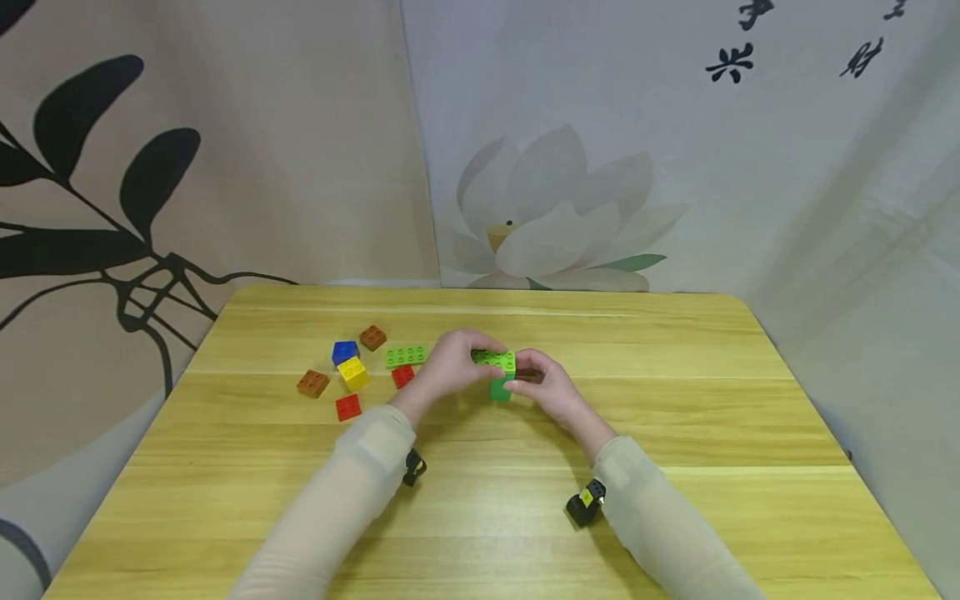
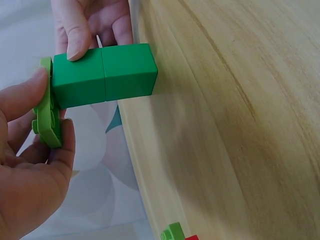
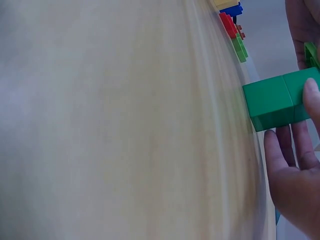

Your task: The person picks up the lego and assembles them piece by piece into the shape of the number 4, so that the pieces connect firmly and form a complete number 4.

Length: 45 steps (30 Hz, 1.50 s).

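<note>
Two dark green toy bricks [image 2: 105, 75], joined end to end, are gripped by my right hand [image 1: 553, 389], its thumb on one face and fingers around the other side. My left hand [image 1: 455, 362] pinches a light green flat studded brick [image 2: 48, 107] between thumb and fingers. That flat brick lies across the end of the dark green pair; whether it is fully pressed on I cannot tell. In the head view the light green studs [image 1: 491, 359] face up, above the dark green bricks [image 1: 500, 390].
Left of my hands on the wooden table [image 1: 480, 517] lie a second light green flat brick [image 1: 406, 357], red bricks [image 1: 348, 407], brown bricks [image 1: 312, 383], a blue brick [image 1: 344, 352] and a yellow brick [image 1: 353, 374]. A printed cloth [image 1: 562, 100] hangs behind the table.
</note>
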### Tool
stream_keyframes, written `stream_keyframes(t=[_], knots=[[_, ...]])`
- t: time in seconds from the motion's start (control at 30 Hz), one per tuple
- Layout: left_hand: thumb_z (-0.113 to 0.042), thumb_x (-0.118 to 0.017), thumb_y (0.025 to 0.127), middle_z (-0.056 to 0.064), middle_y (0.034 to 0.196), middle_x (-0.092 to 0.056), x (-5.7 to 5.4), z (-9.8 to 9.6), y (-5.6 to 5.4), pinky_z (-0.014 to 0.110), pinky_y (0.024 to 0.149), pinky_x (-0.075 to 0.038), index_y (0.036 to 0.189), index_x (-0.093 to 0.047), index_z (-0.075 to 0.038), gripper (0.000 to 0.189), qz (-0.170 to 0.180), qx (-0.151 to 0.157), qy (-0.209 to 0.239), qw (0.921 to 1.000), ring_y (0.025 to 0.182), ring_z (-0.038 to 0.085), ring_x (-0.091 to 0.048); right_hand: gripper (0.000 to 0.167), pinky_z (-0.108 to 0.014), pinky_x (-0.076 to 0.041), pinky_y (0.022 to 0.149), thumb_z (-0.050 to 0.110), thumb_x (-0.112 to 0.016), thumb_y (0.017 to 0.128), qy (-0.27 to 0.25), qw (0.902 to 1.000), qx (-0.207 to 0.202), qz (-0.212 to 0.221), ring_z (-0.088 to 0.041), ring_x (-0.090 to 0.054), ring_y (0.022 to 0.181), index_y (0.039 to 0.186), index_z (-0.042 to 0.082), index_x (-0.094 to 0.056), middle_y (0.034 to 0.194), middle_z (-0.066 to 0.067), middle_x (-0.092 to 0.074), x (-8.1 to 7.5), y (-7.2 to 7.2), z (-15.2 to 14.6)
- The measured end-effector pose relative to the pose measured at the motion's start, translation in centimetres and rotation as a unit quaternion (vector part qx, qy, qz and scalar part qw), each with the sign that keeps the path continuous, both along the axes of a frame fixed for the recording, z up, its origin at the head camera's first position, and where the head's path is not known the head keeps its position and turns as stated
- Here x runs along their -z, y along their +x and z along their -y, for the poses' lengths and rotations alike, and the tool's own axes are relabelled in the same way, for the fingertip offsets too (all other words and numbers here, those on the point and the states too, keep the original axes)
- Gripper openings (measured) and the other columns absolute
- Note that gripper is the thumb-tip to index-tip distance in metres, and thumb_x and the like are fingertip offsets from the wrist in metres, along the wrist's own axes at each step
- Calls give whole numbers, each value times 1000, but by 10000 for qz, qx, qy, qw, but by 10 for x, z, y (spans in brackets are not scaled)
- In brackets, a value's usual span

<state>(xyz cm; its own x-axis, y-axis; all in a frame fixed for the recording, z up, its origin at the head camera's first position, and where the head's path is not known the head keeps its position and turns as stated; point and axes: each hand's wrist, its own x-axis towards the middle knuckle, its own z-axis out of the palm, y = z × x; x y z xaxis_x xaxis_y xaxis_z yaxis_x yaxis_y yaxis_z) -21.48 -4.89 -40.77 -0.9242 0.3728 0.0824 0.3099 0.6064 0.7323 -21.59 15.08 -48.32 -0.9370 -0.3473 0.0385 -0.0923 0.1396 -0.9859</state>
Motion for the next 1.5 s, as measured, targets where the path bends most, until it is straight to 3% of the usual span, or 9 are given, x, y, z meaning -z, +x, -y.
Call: stream_keyframes(t=[0.6,1.5], knots=[[-14,-83,81,1,115,-71,3,-3,-2,41,100,-47,110,-77,-14,29,340,-131,39,9993,114,22,-61,35,-44,-45,100,2,-70,91,-14,10000,-21,-26,-29,-58,112,124,-2,-58,121,-14,-62,0,1,-1],[-14,-83,81,4,110,-69,10,-2,2,38,96,-48,109,-76,-11,29,-195,-148,201,9995,106,22,-61,36,-44,-44,100,2,-71,90,40,10000,-52,-65,-29,-58,112,124,-2,-59,121,-15,-63,-1,0,0]])
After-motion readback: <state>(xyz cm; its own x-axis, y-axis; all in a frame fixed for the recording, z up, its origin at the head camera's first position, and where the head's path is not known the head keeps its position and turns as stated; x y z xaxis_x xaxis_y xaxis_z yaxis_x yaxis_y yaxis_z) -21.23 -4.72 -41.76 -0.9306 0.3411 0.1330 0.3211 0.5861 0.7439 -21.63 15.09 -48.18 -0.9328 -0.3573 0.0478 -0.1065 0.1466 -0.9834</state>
